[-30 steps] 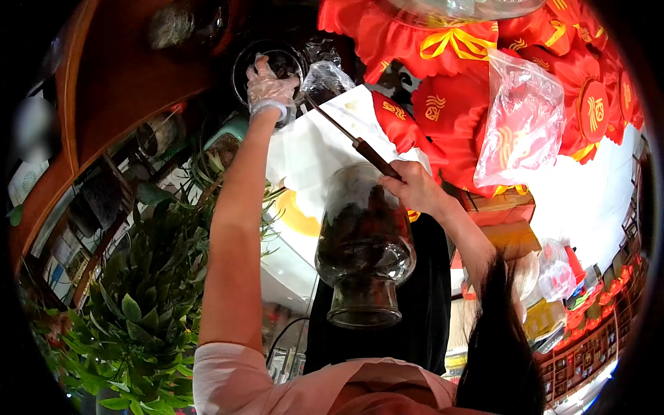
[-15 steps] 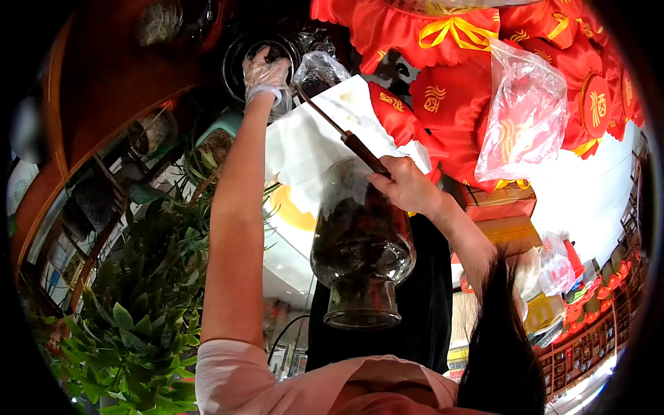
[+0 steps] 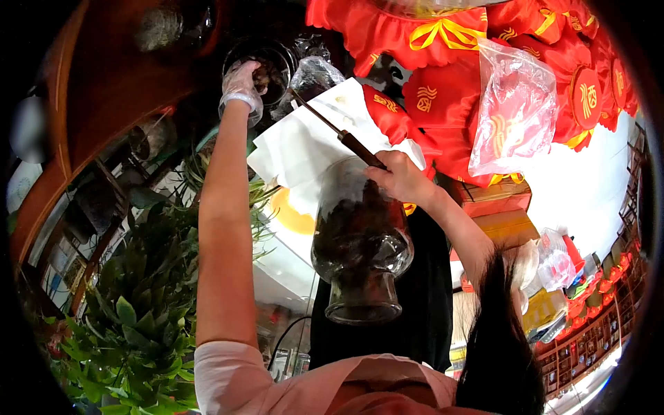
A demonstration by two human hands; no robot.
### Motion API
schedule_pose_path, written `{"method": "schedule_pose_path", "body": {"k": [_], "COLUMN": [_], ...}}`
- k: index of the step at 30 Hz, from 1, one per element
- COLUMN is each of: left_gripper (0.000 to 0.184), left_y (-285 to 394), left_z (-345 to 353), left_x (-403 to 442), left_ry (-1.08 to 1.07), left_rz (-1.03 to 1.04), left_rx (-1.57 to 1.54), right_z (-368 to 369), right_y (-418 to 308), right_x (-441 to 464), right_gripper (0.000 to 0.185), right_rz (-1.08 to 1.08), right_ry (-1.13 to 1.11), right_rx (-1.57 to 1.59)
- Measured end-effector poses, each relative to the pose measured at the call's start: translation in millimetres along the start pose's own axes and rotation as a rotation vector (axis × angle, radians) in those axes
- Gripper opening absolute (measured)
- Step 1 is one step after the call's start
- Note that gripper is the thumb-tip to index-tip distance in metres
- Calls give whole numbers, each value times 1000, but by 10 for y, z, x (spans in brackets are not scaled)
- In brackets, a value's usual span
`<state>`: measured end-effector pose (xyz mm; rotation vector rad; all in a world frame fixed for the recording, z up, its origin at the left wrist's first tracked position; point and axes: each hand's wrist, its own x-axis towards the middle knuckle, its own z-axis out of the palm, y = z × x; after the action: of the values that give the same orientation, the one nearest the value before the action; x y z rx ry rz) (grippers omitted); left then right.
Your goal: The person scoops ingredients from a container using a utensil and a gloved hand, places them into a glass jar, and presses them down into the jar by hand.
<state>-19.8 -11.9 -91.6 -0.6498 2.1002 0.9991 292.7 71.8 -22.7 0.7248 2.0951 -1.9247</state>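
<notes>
My left hand (image 3: 242,86), in a clear plastic glove, is at the near left side of a dark round bowl (image 3: 287,66). Its fingers are curled around brownish pieces (image 3: 261,75) at the bowl. My right hand (image 3: 400,178) is closed on the dark handle of a long thin metal tool (image 3: 360,147), whose tip points up and left toward the bowl. Just below that hand is a large glass jar (image 3: 363,252) holding dark contents. White paper (image 3: 304,149) lies between the bowl and the jar.
Red cloth-covered jars (image 3: 443,97) with yellow bows stand at the upper right, a clear plastic bag (image 3: 515,111) over them. Another crumpled bag (image 3: 317,75) is beside the bowl. Green plants (image 3: 142,311) fill the lower left. Boxes (image 3: 494,200) sit at the right.
My left hand has moved slightly left and its spread fingers have curled around brownish pieces. My right hand, still holding the tool, has shifted slightly left and up.
</notes>
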Motion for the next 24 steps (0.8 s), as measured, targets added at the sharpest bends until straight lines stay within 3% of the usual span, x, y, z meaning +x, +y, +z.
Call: {"method": "schedule_pose_path", "body": {"k": [2, 6, 8, 10, 12, 14, 15, 17, 18, 19, 21, 23, 24], "left_gripper": [21, 26, 26, 15, 14, 13, 12, 14, 15, 15, 26, 22, 19], "left_y": [-1, 140, 176, 196, 215, 139, 147, 153, 177, 183, 202, 207, 210], "left_z": [-173, -302, -386, -445, -507, -585, -610, -636, -650, -665, -710, -807, -866], "left_x": [88, -272, -286, -422, -508, -486, -539, -655, -836, -944, -1108, -1209, -1277], "left_ry": [-113, -63, -48, -67, -36, -192, -224, -278, -295, -297, -270, -337, -401], "left_rz": [-4, -27, -84, 15, -14, -47, -67, -69, -53, -44, -22, -77, -142], "left_rx": [-150, -262, -305, -378, -420, -589, -608, -693, -747, -753, -989, -1054, -1111], "right_z": [-67, -77, -116, -173, -198, -172, -202, -269, -275, -274, -307, -313, -315], "right_y": [-135, -205, -298, -396, -414, -333, -448, -694, -705, -712, -807, -964, -995], "right_x": [-12, -75, -76, -89, -134, -178, -200, -268, -295, -321, -335, -287, -270], "right_gripper": [27, 27, 26, 26, 25, 19, 19, 18, 18, 18, 17, 16, 25], "right_rz": [278, 210, 274, 238, 202, -12, -22, 313, 303, 39, -236, 396, 360], "right_ry": [-133, -89, -100, -94, -90, -84, -85, -128, -127, -108, -84, -131, -84], "right_rx": [79, 120, 109, 74, 39, -23, -27, 173, 168, 101, 28, 285, 259]}}
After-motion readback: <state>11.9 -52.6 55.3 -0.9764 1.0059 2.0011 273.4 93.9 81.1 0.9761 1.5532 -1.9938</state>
